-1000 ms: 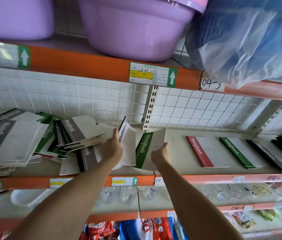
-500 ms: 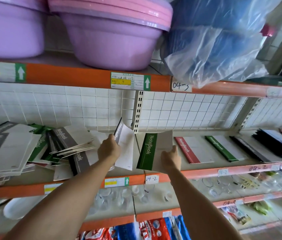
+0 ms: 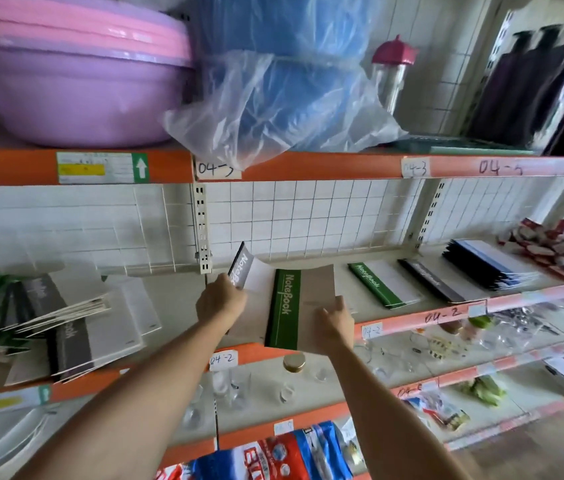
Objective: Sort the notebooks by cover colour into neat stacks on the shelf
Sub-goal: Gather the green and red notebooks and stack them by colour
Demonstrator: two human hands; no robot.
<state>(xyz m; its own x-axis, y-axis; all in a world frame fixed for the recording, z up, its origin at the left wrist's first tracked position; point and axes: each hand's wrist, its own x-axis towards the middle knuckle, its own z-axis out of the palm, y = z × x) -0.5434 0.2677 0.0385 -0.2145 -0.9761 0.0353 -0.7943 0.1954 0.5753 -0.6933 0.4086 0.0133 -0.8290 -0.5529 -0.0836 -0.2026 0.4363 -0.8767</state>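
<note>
Rightward since before, the right hand point(image 3: 337, 318) now pinches the green notebook point(image 3: 285, 311) over the shelf's point(image 3: 446, 317) front edge; the left hand point(image 3: 219, 299) grips a grey notebook point(image 3: 244, 268). Lay green squarely on the green stack point(image 3: 382, 284).

Left arm point(image 3: 128, 403): bare from hand to picture edge, no sleeve.
Right arm point(image 3: 388, 407): bare likewise.
Left hand point(image 3: 219, 301): ungloved.
Right hand point(image 3: 337, 323): ungloved.
</note>
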